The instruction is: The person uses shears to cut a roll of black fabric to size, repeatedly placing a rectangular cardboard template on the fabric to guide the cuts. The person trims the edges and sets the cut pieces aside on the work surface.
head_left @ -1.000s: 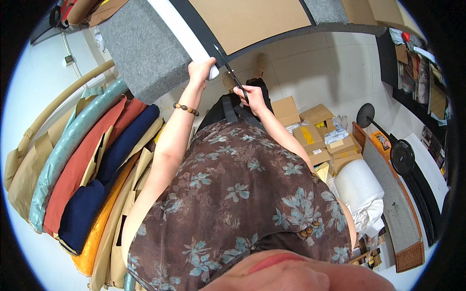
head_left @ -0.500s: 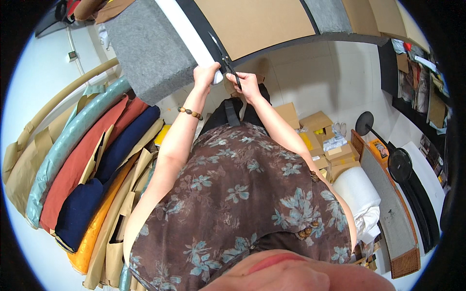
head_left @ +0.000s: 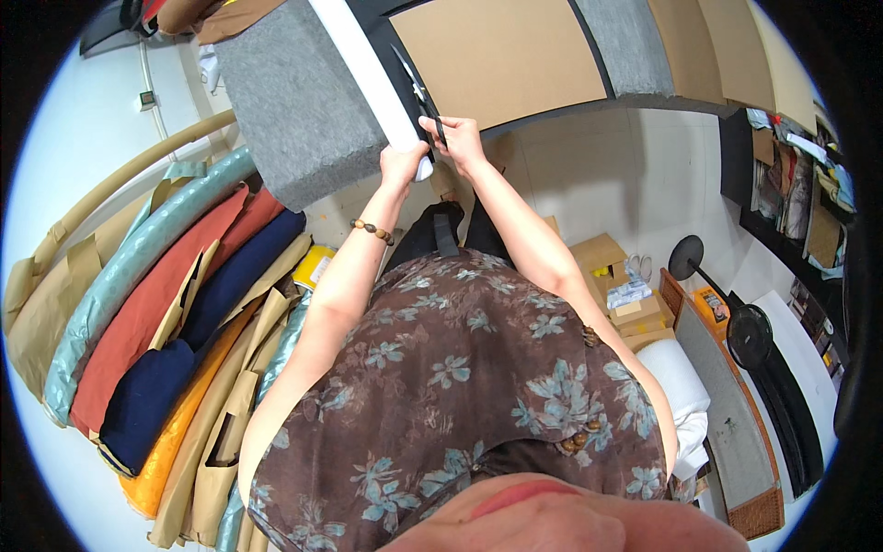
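A long white strip (head_left: 361, 66), perhaps a flattened roll of material, runs away from me over the worktable. My left hand (head_left: 403, 166) is closed around its near end, which sticks out a little past the fingers. Just to the right, my right hand (head_left: 456, 143) grips scissors (head_left: 418, 90) with black handles. Their blades point away from me, alongside the strip's right edge and above a black surface (head_left: 375, 20). Whether the blades touch the strip, I cannot tell.
Grey felt (head_left: 294, 101) covers the table left of the strip; a brown board (head_left: 497, 60) lies to the right. Fabric rolls (head_left: 152, 285) lean at the left. Cardboard boxes (head_left: 642, 315) and a white roll (head_left: 676, 377) stand on the floor at the right.
My right hand has moved the scissors farther from me along the strip. My left hand keeps its hold on the near end. The whole view has shifted slightly.
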Available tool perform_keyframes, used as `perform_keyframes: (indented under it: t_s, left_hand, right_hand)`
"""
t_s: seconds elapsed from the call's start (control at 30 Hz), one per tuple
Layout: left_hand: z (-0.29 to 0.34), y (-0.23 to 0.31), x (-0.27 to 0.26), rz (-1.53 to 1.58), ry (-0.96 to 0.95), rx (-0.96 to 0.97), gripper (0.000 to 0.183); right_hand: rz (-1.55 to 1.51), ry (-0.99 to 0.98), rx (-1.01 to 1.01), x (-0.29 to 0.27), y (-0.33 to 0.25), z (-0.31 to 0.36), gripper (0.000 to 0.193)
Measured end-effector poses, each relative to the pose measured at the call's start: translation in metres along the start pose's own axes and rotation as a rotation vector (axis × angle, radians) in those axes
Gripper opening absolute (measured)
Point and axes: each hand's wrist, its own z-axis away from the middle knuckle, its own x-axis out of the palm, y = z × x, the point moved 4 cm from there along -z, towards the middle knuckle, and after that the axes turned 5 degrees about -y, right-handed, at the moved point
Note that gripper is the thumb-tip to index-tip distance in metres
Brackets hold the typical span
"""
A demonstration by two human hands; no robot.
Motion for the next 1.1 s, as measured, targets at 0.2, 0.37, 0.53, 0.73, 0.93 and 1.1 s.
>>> perform_keyframes:
  t_s: [0.2, 0.37, 0.53, 0.73, 0.93, 1.1]
  left_hand:
    - [0.004, 0.004, 0.004, 0.024, -0.018, -0.003, 0.041]
    - [0.002, 0.003, 0.006, 0.001, -0.006, 0.002, 0.038]
    - [0.009, 0.008, 0.009, -0.011, -0.017, -0.025, 0.039]
    - [0.005, -0.003, 0.008, 0.036, -0.02, -0.01, 0.037]
    - [0.005, -0.004, 0.011, 0.063, -0.025, -0.009, 0.039]
    - [0.011, 0.004, 0.012, 0.04, -0.008, -0.037, 0.04]
  right_hand:
    - [0.006, 0.016, -0.001, 0.01, -0.014, -0.027, 0.025]
    - [-0.017, 0.023, -0.027, 0.019, -0.026, -0.038, 0.026]
    - [-0.016, 0.036, -0.042, 0.018, -0.028, -0.047, 0.025]
    - [0.026, 0.036, -0.037, 0.01, -0.028, -0.051, 0.025]
    - [-0.006, 0.029, -0.047, 0.013, -0.024, -0.051, 0.027]
    - [0.103, 0.045, -0.06, 0.005, -0.033, -0.044, 0.024]
